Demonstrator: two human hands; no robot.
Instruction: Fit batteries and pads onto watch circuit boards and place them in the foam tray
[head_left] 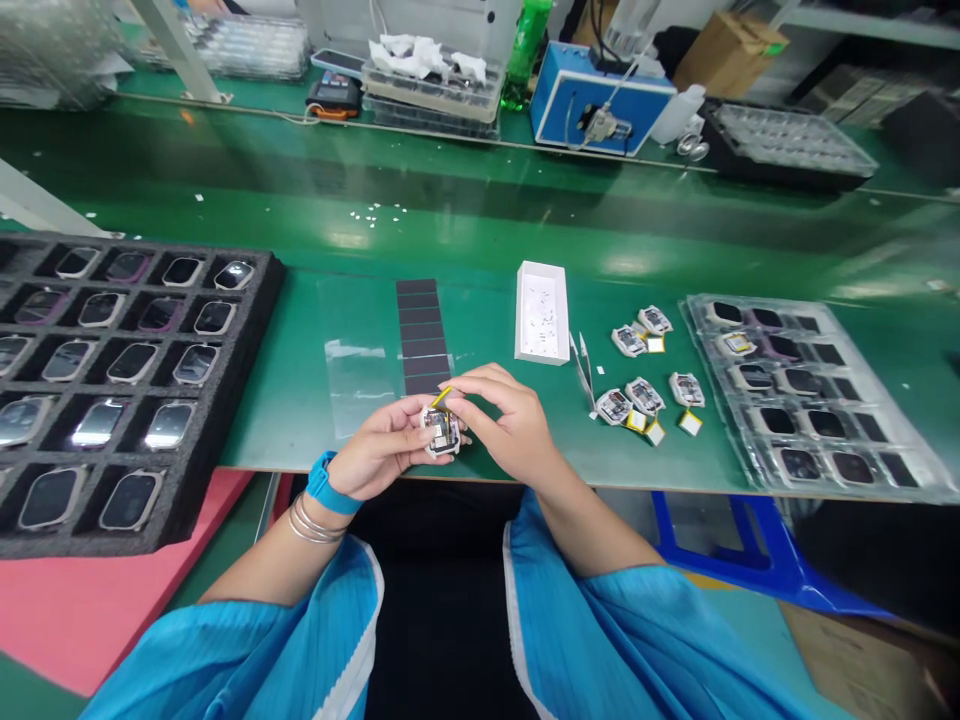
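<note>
My left hand [382,447] is closed around an opened smartwatch case [441,432], its circuit parts facing up. Above the case, my right hand [504,415] pinches a thin yellow-edged battery [442,396], tilted on its edge. Right of my hands, several opened watch cases [643,396] lie on the green bench, with yellow-edged batteries [691,422] beside them. Tweezers [583,372] rest next to a white box [541,312] holding tiny pieces. A strip of dark adhesive pads [424,335] lies just beyond my left hand, beside a clear film [352,385].
A black foam tray [259,300] with watch faces stands at the left, overhanging the bench edge. At the right is a clear plastic tray [892,370] with more watch parts. A blue device [600,95] and a green bottle [525,55] sit on the back shelf.
</note>
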